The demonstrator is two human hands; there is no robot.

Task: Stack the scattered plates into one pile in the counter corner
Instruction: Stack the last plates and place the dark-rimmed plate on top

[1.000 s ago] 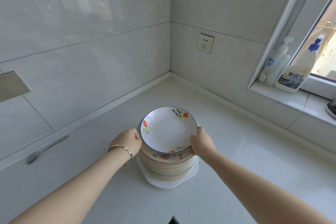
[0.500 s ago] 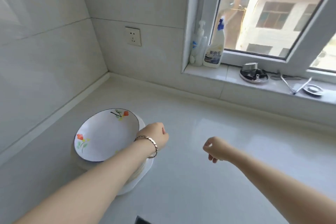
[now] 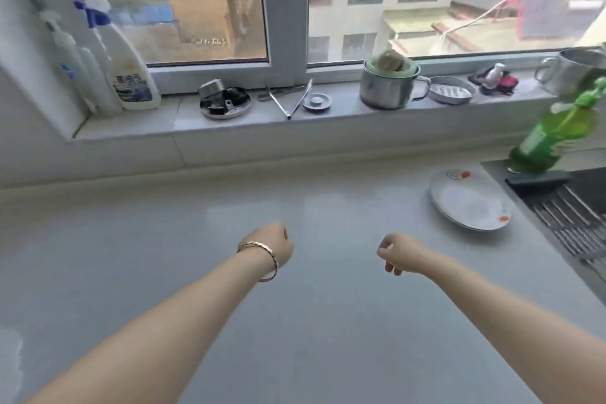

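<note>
A white plate (image 3: 469, 204) with small red flower marks lies flat on the pale counter (image 3: 229, 272) at the right, close to the sink. My left hand (image 3: 273, 244), with a bracelet on the wrist, hovers over the middle of the counter, fingers curled and holding nothing. My right hand (image 3: 396, 251) hangs beside it, loosely curled and empty, well to the left of the plate. The pile of plates in the corner is out of view.
A sink with a metal rack (image 3: 570, 220) borders the counter on the right, with a green bottle (image 3: 554, 134) at its back corner. The window sill (image 3: 262, 121) holds a spray bottle (image 3: 128, 69), a metal pot (image 3: 388, 85), tongs and small metal dishes.
Both hands let go of the plate pile and swung right across the counter. My view turned right, so the pile left the frame and the single plate by the sink appeared.
</note>
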